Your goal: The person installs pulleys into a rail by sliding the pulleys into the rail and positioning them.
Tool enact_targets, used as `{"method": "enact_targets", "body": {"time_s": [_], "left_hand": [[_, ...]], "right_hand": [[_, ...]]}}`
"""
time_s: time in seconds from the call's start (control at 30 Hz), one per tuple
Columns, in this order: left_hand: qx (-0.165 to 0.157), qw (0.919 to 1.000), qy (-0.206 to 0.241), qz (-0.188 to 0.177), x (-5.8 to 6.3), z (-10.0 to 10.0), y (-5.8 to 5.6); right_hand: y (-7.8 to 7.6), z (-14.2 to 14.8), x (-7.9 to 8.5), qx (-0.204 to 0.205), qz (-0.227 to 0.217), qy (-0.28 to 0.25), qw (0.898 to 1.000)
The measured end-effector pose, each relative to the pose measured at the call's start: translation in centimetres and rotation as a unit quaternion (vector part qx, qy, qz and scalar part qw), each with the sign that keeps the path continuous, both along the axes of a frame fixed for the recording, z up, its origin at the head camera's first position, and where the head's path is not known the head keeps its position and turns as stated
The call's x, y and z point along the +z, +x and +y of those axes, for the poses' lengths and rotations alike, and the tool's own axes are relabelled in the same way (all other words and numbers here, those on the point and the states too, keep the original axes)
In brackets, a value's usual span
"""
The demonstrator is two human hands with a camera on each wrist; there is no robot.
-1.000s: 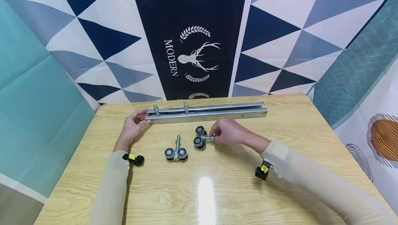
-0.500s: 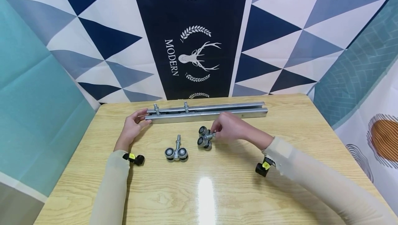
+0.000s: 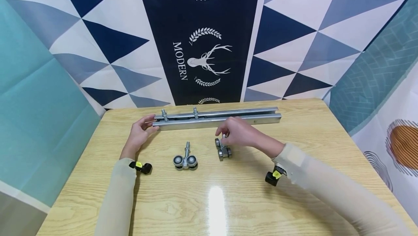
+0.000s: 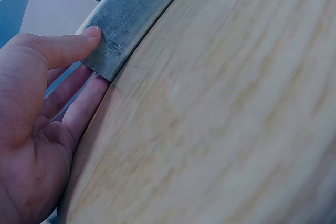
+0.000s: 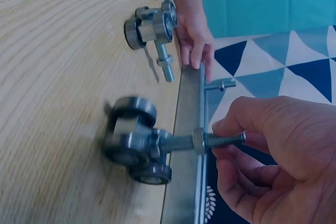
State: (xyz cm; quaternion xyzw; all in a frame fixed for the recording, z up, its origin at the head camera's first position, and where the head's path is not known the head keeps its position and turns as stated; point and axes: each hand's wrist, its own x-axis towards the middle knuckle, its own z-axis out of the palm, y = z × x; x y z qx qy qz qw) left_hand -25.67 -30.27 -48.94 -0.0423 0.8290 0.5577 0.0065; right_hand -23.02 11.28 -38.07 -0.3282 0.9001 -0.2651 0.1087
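Observation:
A steel channel track (image 3: pixel 215 122) lies lengthwise at the back of the table. My left hand (image 3: pixel 138 136) holds its left end, the thumb on the front face and fingers at the end and behind, as the left wrist view shows. Two bolts (image 3: pixel 195 112) stand up from the track's slot near that end. My right hand (image 3: pixel 241 131) pinches the threaded bolt of a roller trolley (image 5: pixel 131 142), in front of the track. In the head view its bolt points up and its wheels are lowest. A second roller trolley (image 3: pixel 185 161) lies between the hands, bolt toward the track.
The wooden table (image 3: pixel 183 203) runs back to a patterned cloth wall (image 3: pixel 202 40), with teal cloth (image 3: pixel 49 120) on the left. A small black wrist camera (image 3: pixel 142 167) sits on the left sleeve, another camera (image 3: pixel 273 177) on the right.
My right hand has turned the trolley from lying sideways to bolt-up and shifted it slightly right. The left hand, track and second trolley have stayed put.

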Motion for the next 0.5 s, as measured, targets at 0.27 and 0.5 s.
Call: {"method": "enact_targets", "body": {"time_s": [0.27, 0.5], "left_hand": [[0.000, 1.0000, 0.001, 0.002, 0.00, 0.05, -0.04], [-0.002, 1.0000, 0.003, 0.002, 0.03, 0.11, -0.12]], "right_hand": [[0.22, -0.04, -0.07, -0.004, 0.001, -0.004, 1.000], [0.34, -0.07, -0.11, -0.006, 0.000, -0.001, 1.000]]}}
